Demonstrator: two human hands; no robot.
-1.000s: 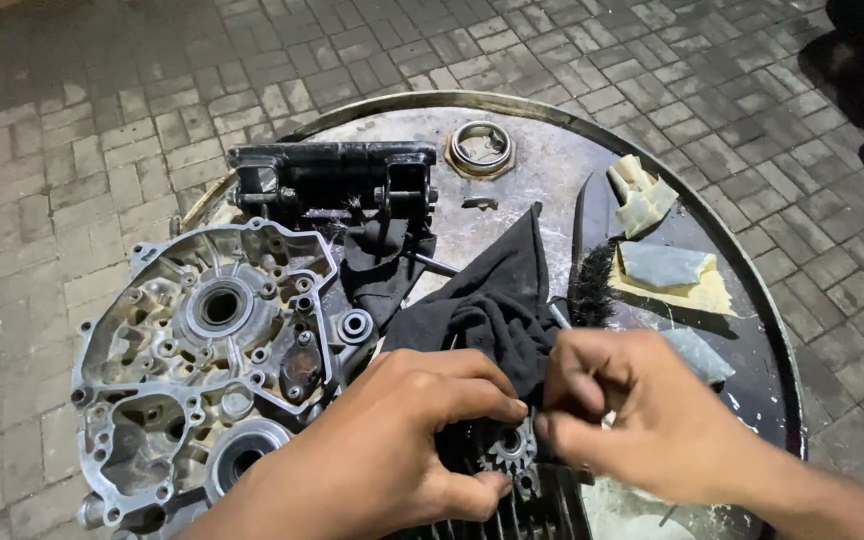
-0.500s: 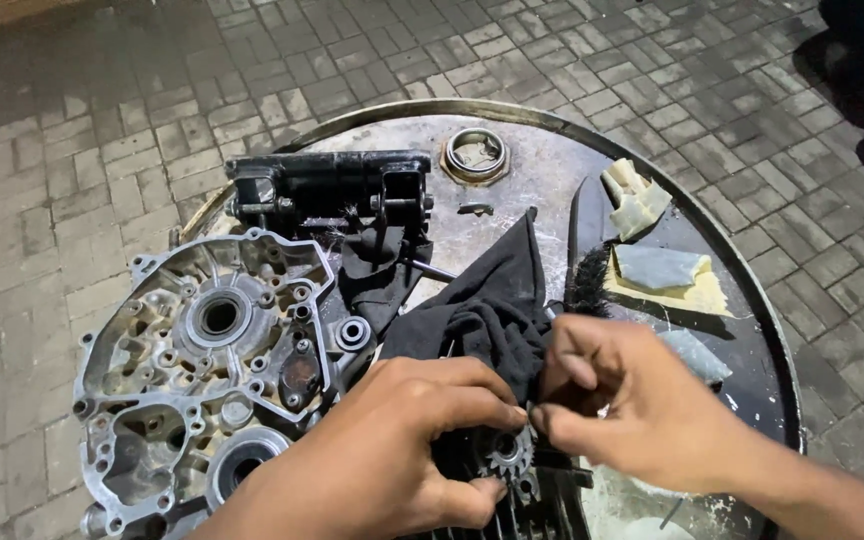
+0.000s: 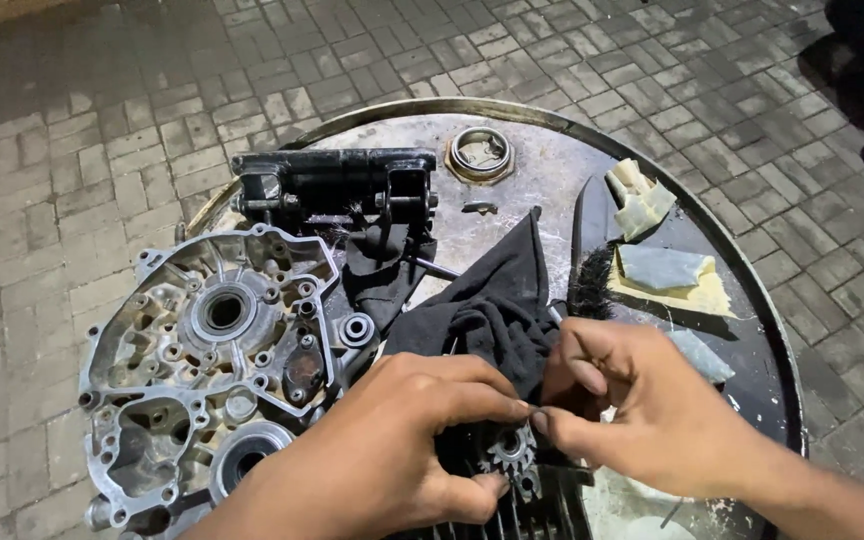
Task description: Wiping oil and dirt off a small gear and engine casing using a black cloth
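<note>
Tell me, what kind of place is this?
Probably an outdoor repair spot for motorbike engines: an engine casing lies on a round metal drum top standing on brick paving, while both hands wipe a small gear with a black rag.

Dim, warm light falls from above, brightest on the round grey metal table [image 3: 542, 190] and the cast aluminium engine casing [image 3: 202, 350]. The brick paving [image 3: 102, 120] fades into shadow toward the corners. Focus is sharp at centre; the fingers [image 3: 577, 365] are slightly motion-blurred. There is no strong glare.
</note>
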